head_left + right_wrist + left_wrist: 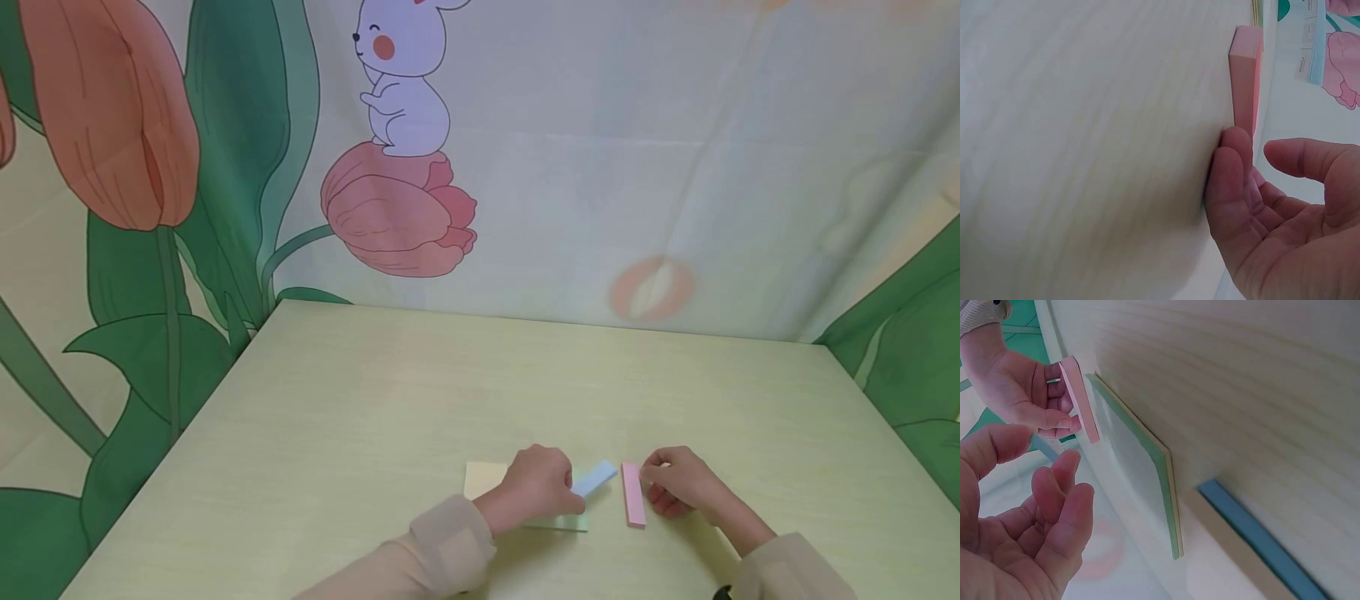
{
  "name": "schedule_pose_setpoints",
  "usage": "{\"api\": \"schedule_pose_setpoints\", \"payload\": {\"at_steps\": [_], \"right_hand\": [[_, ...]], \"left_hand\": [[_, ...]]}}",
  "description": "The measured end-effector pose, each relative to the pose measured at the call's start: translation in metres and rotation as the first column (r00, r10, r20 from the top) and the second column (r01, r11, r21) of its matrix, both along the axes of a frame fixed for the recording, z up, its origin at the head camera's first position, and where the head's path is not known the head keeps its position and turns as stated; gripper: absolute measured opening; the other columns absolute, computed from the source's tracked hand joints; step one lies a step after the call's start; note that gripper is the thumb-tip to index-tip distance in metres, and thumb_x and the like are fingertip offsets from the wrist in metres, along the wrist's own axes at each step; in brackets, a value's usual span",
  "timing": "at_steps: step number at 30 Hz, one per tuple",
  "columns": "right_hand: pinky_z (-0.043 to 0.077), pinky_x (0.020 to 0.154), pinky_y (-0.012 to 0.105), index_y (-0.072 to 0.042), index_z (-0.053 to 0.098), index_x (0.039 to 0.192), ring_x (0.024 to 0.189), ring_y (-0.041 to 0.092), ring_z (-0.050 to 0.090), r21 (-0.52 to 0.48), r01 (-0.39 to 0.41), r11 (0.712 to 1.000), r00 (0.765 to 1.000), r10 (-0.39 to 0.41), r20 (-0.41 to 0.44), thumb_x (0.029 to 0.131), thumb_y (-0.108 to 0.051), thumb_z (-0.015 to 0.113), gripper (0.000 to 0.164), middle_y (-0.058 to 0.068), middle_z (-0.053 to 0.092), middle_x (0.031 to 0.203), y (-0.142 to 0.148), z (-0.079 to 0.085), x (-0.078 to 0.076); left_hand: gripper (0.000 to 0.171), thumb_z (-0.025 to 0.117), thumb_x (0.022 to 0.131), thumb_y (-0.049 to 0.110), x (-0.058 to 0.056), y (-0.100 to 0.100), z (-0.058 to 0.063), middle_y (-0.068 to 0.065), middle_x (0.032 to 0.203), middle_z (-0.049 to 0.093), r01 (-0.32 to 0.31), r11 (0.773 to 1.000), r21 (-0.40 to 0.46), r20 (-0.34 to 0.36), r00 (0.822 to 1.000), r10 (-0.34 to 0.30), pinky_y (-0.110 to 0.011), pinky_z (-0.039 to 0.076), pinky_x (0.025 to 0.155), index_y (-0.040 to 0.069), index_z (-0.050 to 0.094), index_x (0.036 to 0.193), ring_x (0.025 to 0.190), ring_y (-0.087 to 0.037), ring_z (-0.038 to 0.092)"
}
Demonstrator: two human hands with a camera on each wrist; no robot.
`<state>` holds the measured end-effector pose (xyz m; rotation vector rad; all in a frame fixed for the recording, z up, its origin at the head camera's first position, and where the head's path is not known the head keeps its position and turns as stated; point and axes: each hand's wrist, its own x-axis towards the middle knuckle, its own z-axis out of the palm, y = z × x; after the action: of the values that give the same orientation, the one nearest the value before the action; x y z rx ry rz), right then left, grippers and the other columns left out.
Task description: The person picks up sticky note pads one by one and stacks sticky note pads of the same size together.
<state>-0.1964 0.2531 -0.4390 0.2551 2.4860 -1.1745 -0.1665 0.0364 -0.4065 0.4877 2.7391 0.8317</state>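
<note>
My left hand [536, 483] pinches a light blue strip-shaped sticky note pad [596, 478], tilted with its far end toward the right. Printed lettering shows on this pad's back in the right wrist view. Below the left hand a pale green square pad [562, 524] lies on the table, partly covered by the hand. A cream pad [483, 477] sits to its left. A pink strip-shaped pad [633, 496] lies lengthwise to the right of the green one. Beside its right edge is my right hand [678, 479], fingers loosely bent against the table, thumb apart from them [1291, 219].
The pale wood-grain table [375, 375] reaches back to a printed curtain [562, 167] with tulips and a rabbit. In the left wrist view, a tan and blue edge [1254, 544] of stacked pads shows near the green pad.
</note>
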Motion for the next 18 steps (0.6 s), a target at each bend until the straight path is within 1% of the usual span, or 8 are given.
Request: {"api": "schedule_pose_setpoints", "payload": {"at_steps": [3,8,13,18], "right_hand": [[0.046,0.044,0.026,0.0,0.056,0.089,0.05,0.013,0.052,-0.011,-0.003,1.0,1.0,0.003,-0.003,0.079,-0.011,0.048,0.017,0.005,0.054,0.06,0.001,-0.001,0.0],[0.046,0.044,0.026,0.0,0.056,0.089,0.049,0.013,0.052,-0.021,-0.003,1.0,1.0,0.003,-0.007,0.079,-0.01,0.047,0.017,0.005,0.054,0.06,0.0,0.0,0.002],[0.046,0.045,0.027,0.002,0.056,0.091,0.049,0.013,0.052,-0.024,-0.004,1.0,1.0,0.004,-0.003,0.081,-0.011,0.046,0.019,0.005,0.054,0.06,0.0,0.002,0.003],[0.047,0.046,0.027,0.002,0.056,0.093,0.051,0.013,0.053,-0.03,-0.009,0.999,1.0,0.009,-0.002,0.083,-0.013,0.046,0.02,0.006,0.055,0.062,0.002,0.0,0.002]], "left_hand": [[0.043,0.065,0.067,0.017,0.0,0.005,0.0,0.009,0.037,0.02,-0.011,1.0,-0.004,0.021,1.0,0.011,-0.015,0.015,0.036,0.016,0.031,0.041,0.038,-0.004,0.018],[0.039,0.067,0.067,0.018,0.001,0.01,0.001,0.009,0.039,0.023,-0.028,0.999,-0.023,0.037,0.999,0.029,-0.015,0.018,0.037,0.015,0.037,0.042,0.039,-0.005,0.023],[0.031,0.069,0.067,0.018,0.001,0.016,0.0,0.008,0.039,0.031,-0.037,0.999,-0.012,0.044,0.998,0.038,-0.015,0.022,0.036,0.012,0.047,0.045,0.038,-0.005,0.028],[0.029,0.07,0.067,0.02,0.0,0.023,-0.004,0.007,0.039,0.033,-0.041,0.999,-0.012,0.059,0.997,0.042,-0.014,0.024,0.035,0.011,0.051,0.047,0.037,-0.005,0.031]]}}
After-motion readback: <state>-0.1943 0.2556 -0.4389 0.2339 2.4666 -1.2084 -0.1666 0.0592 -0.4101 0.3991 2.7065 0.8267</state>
